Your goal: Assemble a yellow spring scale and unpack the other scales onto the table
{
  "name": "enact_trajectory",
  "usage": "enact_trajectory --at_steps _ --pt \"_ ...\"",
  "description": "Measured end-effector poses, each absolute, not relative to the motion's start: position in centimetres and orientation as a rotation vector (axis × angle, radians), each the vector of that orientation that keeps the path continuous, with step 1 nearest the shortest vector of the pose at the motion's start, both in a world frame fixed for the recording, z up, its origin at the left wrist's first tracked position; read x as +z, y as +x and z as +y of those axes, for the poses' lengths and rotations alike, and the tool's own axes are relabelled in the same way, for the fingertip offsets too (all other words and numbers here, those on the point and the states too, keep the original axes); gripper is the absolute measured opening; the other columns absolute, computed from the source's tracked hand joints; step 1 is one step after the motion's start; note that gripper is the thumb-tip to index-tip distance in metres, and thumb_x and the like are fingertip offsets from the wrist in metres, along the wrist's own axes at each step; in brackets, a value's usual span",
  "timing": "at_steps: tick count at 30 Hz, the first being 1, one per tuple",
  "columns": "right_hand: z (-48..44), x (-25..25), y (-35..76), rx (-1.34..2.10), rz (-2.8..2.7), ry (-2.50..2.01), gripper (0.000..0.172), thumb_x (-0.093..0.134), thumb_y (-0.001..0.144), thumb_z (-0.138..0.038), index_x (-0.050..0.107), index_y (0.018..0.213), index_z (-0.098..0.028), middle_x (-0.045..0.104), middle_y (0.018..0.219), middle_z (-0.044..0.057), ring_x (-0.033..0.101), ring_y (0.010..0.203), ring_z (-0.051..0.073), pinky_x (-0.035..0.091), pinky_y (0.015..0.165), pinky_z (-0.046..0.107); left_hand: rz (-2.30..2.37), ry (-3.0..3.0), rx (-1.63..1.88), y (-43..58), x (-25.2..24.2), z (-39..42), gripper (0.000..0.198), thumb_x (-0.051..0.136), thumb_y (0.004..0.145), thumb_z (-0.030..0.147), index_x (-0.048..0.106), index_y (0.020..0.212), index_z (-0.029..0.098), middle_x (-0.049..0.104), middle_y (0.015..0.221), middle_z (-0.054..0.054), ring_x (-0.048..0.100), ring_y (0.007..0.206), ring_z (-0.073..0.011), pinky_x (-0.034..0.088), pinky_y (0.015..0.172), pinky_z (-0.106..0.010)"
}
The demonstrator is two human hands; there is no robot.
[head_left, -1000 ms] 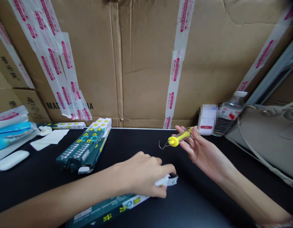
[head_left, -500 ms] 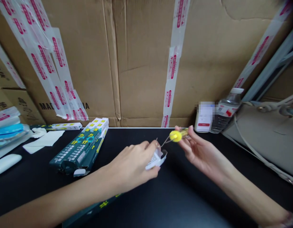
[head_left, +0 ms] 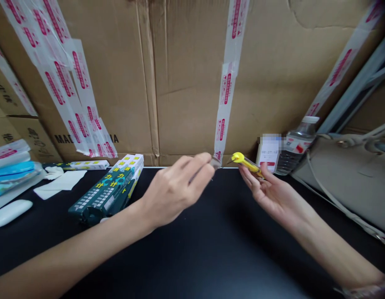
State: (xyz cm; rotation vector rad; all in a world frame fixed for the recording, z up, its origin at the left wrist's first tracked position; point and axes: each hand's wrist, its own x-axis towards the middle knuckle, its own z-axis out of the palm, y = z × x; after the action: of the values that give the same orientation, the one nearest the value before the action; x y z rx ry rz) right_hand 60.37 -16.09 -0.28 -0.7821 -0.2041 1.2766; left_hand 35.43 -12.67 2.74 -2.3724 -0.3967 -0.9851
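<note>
"Left hand [head_left: 176,189] is up higher than half a second ago, lol. Holding anything?"

"Can't tell from my feed, it's curled. Right hand [head_left: 278,189] pinches the yellow-and-clear plastic tube [head_left: 248,165] mid-air; I'd keep that grip light, steady. Smooth black tabletop [head_left: 192,257] below, taped brown cardboard [head_left: 186,83] behind."

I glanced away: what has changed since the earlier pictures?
The left hand moved up and forward; the box it grips is now mostly hidden. The right hand tilted the yellow tool it holds, yellow end up. Stacked boxes, phone and bottle stayed put.
</note>
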Motion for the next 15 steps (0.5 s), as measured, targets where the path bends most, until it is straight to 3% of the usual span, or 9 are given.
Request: enact_trajectory --at_steps 7,12,15 --pt "-16.5 -0.1 59.5 1.234 -0.298 -0.723 0.028 0.049 0.104 -0.030 0.072 0.095 -0.017 0.077 0.089 0.004 0.076 0.076 0.009 0.060 0.065 0.009 -0.355 -2.386 -0.774 36.6 -0.1 -13.4 0.020 0.042 0.100 0.008 0.059 0.101 0.019 0.069 0.113 -0.011 0.069 0.090 -0.0205 0.059 0.071 -0.030" --pt "-17.0 -0.3 58.6 1.209 -0.390 -0.711 0.011 0.066 0.095 -0.027 0.071 0.096 -0.017 0.077 0.098 0.005 0.076 0.090 0.014 0.064 0.077 0.018 -0.371 -2.384 -0.755 36.6 -0.7 -13.5 0.027 0.042 0.096 0.002 0.058 0.103 0.021 0.067 0.112 -0.016 0.068 0.090 -0.0223 0.059 0.069 -0.031" --pt "-17.3 -0.5 58.2 1.170 -0.504 -0.722 0.012 0.074 0.088 -0.028 0.070 0.094 -0.018 0.077 0.100 0.004 0.076 0.094 0.018 0.065 0.082 0.026 -0.359 -2.371 -0.760 36.6 -0.8 -13.6 0.028 0.043 0.093 0.001 0.057 0.104 0.023 0.067 0.110 -0.015 0.067 0.084 -0.0212 0.058 0.067 -0.030"
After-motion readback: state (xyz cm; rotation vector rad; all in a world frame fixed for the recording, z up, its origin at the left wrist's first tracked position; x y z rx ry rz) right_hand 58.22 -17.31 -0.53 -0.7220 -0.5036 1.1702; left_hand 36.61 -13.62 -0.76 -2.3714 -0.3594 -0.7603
